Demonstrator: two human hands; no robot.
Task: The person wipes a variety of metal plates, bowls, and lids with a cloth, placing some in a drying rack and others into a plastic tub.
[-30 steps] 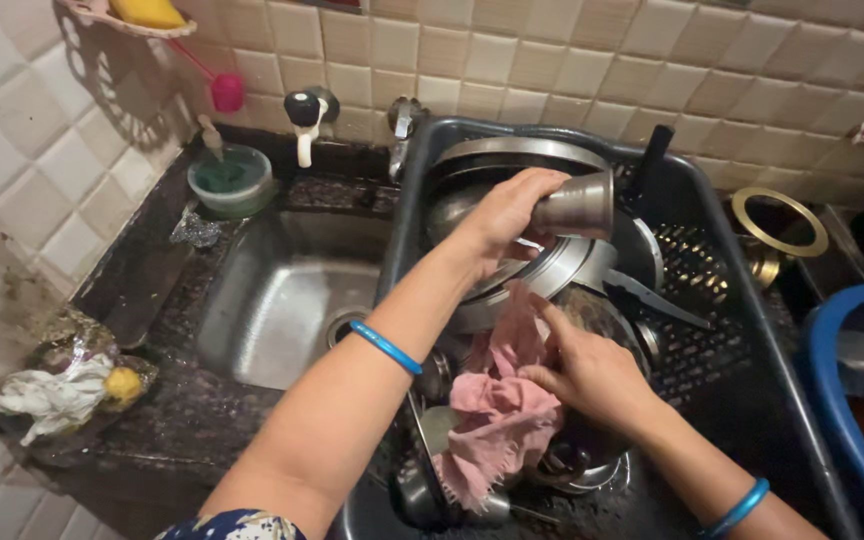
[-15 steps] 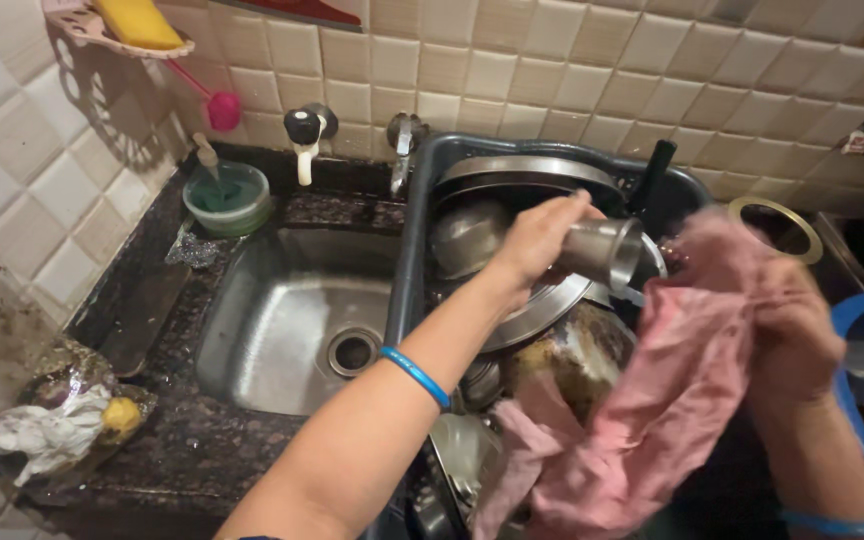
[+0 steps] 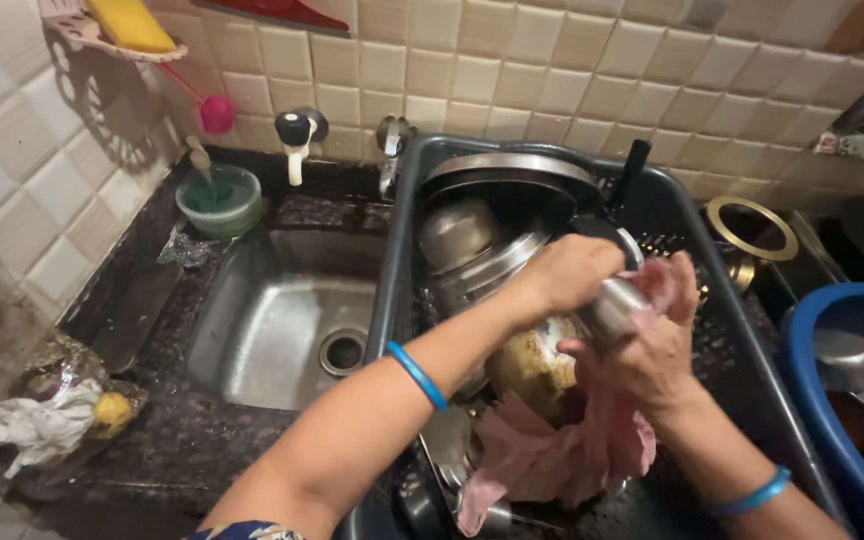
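My left hand [image 3: 564, 275] grips a small steel tumbler [image 3: 614, 308] above a dark plastic dish tub [image 3: 672, 205] full of steel vessels. My right hand [image 3: 642, 350] holds a pink cloth [image 3: 562, 455] wrapped against the open end of the tumbler. The cloth hangs down over the tub's near side. Just under both hands lies a browned, stained steel pot [image 3: 532, 365]. Blue bangles sit on both wrists.
A steel sink [image 3: 272, 320] with a drain lies left of the tub, taps [image 3: 297, 135] on the tiled wall behind it. A green bowl [image 3: 220, 198] stands by the sink's far corner. A blue tub [image 3: 857, 380] is at right; a crumpled white rag [image 3: 37, 425] lies at left.
My right hand has swung the pink cloth from low in the tub, out to the right, then onto the tumbler. My left hand lowered the tumbler slightly toward me.
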